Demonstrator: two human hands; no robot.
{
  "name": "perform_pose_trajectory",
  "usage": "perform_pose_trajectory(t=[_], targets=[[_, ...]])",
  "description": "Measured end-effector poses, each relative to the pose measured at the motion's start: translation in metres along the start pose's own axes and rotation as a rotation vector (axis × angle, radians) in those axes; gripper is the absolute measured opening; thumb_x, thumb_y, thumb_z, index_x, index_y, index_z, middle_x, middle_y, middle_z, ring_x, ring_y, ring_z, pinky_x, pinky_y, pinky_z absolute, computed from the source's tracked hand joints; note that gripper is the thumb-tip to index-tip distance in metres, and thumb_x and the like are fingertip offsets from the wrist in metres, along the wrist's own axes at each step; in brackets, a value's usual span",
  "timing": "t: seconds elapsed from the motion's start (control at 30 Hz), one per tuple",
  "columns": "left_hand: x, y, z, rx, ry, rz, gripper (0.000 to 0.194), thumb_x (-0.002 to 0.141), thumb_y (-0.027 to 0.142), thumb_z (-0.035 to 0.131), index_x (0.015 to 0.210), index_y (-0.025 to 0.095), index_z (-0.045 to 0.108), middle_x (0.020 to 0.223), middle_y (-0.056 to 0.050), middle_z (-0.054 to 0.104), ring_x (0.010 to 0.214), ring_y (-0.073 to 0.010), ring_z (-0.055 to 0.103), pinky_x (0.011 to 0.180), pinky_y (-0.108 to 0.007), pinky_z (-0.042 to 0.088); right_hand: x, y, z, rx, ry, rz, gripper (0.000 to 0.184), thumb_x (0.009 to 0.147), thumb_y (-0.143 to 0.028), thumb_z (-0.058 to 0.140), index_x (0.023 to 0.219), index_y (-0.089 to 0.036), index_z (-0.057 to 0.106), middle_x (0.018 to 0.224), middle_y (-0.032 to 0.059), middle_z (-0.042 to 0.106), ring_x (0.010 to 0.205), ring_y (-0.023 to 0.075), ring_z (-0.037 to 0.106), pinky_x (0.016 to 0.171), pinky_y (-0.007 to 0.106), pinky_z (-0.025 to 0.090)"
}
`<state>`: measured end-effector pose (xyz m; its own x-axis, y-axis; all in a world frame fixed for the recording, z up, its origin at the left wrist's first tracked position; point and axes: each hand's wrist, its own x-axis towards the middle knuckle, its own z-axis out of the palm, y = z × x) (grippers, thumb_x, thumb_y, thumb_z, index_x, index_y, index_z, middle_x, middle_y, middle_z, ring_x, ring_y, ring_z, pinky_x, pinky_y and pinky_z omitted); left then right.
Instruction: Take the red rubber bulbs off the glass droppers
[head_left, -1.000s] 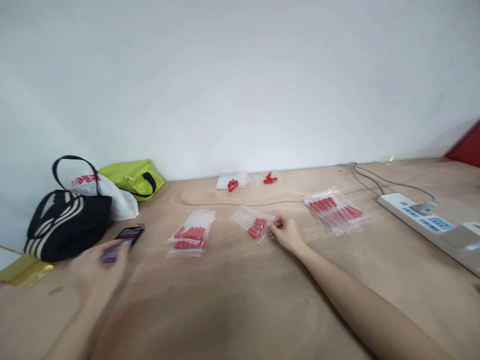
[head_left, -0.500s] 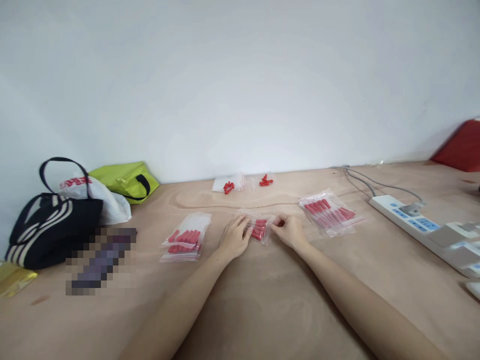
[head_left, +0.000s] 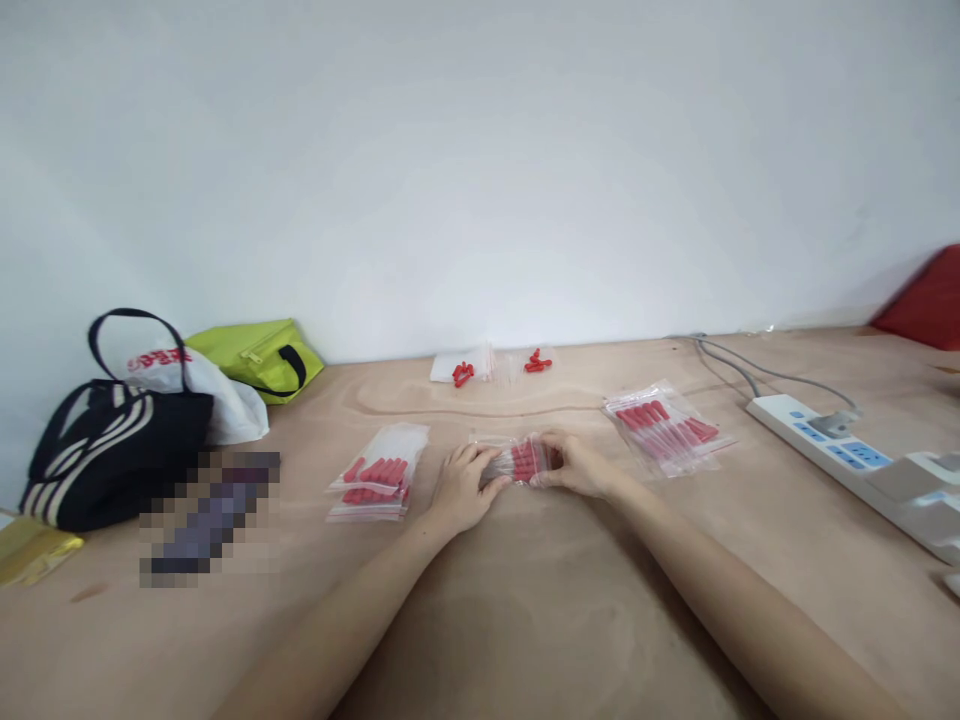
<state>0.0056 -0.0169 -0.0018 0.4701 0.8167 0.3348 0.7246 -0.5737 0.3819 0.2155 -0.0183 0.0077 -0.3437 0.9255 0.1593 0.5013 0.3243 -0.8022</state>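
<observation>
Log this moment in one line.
left hand: holds middle bag at left end | right hand: holds its right end | contents: red items

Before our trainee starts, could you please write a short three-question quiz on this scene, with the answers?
1. True or false: the left hand and the right hand are both touching the same clear bag with red-ended pieces in it.

2. Which of these lies nearest the power strip?
A) the black striped bag
B) the overlapping clear bags beyond the right hand
C) the yellow packet

3. Fill the gap: the lime-green bag by the wall has a ____ handle.

Key: 1 true; 2 B; 3 black.
</observation>
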Motion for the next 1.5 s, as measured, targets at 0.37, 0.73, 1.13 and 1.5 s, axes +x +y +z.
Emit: perform_pose_trajectory(t=[0.37, 0.73, 1.13, 1.5], targets=[[-0.004, -0.001, -0.003, -0.080, 0.007, -0.054, 0.030, 0.075, 0.030, 0.056, 0.104, 0.020, 0.056, 0.103, -0.006, 0.059, 0.099, -0.0212, 0.051, 0.087, -0.038, 0.040, 0.005, -0.002, 0.005, 0.035, -0.037, 0.128, 0.035, 0.053, -0.025, 0.070, 0.083, -0.015, 0.056, 0.068, -0.0027, 0.055, 0.058, 0.0086, 0.047, 0.052, 0.019, 0.037], [-0.005, -0.003, -0.004, -0.034, 0.017, -0.057, 0.026, 0.078, 0.032, 0.053, 0.102, 0.022, 0.058, 0.102, -0.004, 0.059, 0.099, -0.0206, 0.050, 0.087, -0.037, 0.040, 0.003, -0.002, 0.009, 0.037, -0.090, -0.012, 0.021, 0.060, -0.024, 0.065, 0.079, -0.016, 0.057, 0.067, -0.0035, 0.054, 0.057, 0.0074, 0.045, 0.054, 0.019, 0.036], [-0.007, 0.001, -0.012, 0.137, 0.031, -0.121, 0.024, 0.077, 0.030, 0.053, 0.099, 0.025, 0.062, 0.101, -0.003, 0.060, 0.097, -0.0224, 0.052, 0.085, -0.040, 0.041, 0.000, 0.004, -0.007, 0.430, -0.009, 0.289, 0.020, 0.056, -0.018, 0.062, 0.075, -0.015, 0.058, 0.062, -0.0039, 0.056, 0.053, 0.0071, 0.050, 0.050, 0.019, 0.043], [-0.007, -0.006, -0.004, -0.050, -0.075, 0.158, 0.036, 0.084, 0.024, 0.042, 0.118, 0.022, 0.050, 0.123, -0.005, 0.051, 0.114, -0.0187, 0.046, 0.097, -0.038, 0.039, 0.004, 0.010, -0.008, 0.528, 0.052, 0.365, 0.037, 0.049, -0.028, 0.074, 0.082, -0.016, 0.063, 0.064, -0.0022, 0.061, 0.057, 0.0097, 0.056, 0.054, 0.023, 0.048]])
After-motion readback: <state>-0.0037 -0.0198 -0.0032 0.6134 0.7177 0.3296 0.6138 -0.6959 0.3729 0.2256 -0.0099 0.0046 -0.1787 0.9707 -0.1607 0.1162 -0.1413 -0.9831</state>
